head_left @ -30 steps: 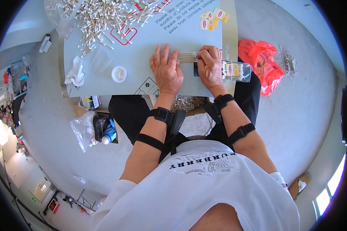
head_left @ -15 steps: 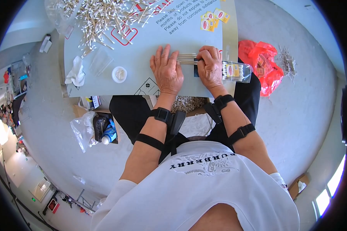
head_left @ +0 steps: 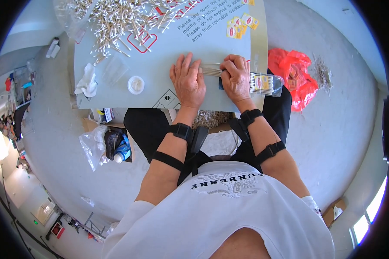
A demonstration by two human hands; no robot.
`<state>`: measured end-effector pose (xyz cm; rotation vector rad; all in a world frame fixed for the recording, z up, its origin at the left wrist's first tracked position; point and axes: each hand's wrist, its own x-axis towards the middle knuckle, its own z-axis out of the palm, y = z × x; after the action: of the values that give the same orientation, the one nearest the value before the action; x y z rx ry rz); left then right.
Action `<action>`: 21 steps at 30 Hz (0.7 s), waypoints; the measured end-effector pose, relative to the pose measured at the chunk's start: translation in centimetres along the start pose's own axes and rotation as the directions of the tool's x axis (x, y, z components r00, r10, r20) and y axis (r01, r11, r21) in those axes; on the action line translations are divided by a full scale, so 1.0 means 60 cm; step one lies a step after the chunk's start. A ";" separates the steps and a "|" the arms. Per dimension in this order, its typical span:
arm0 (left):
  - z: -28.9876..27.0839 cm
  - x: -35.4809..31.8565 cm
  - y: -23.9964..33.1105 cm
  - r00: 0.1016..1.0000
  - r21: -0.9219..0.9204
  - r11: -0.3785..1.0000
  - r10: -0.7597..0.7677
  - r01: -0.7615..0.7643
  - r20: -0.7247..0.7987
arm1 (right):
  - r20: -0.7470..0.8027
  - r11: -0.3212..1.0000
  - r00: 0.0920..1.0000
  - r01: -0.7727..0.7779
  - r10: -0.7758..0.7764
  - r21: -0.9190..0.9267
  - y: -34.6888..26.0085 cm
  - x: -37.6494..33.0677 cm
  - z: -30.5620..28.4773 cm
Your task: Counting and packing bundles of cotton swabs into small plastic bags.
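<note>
A small row of cotton swabs (head_left: 211,70) lies crosswise on the table between my two hands. My left hand (head_left: 189,84) rests flat on the tabletop with its fingers stretched out, its fingertip side beside the left ends of these swabs. Curled fingers of my right hand (head_left: 236,77) close on their right ends; the fingertips are partly hidden. Under that hand shows the edge of a small dark patch. Just right of it lies a clear packet of cotton swabs (head_left: 268,85) with a yellow label, reaching past the table's edge.
A big heap of loose swabs (head_left: 116,21) covers the table's far left. Nearby are a round white tub (head_left: 135,85), a crumpled tissue (head_left: 87,81) and clear plastic bags. Yellow labels (head_left: 242,26) lie far right. A red plastic bag (head_left: 293,77) sits beyond the right edge.
The swabs between my hands lie closer together than before, where a gap split them. My hands keep nearly the same places; the whole view has shifted slightly.
</note>
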<state>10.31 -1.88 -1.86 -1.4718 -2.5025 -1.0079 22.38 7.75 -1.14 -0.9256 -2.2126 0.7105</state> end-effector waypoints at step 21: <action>0.008 0.187 -0.066 0.989 0.061 0.997 -0.048 0.057 -0.140 | 0.120 1.000 0.993 0.001 -0.003 0.018 -0.005 0.005 -0.014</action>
<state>1.22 5.57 -0.08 -1.2780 -2.4628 -0.9899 22.72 7.97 -0.27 -0.8925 -2.3075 0.8020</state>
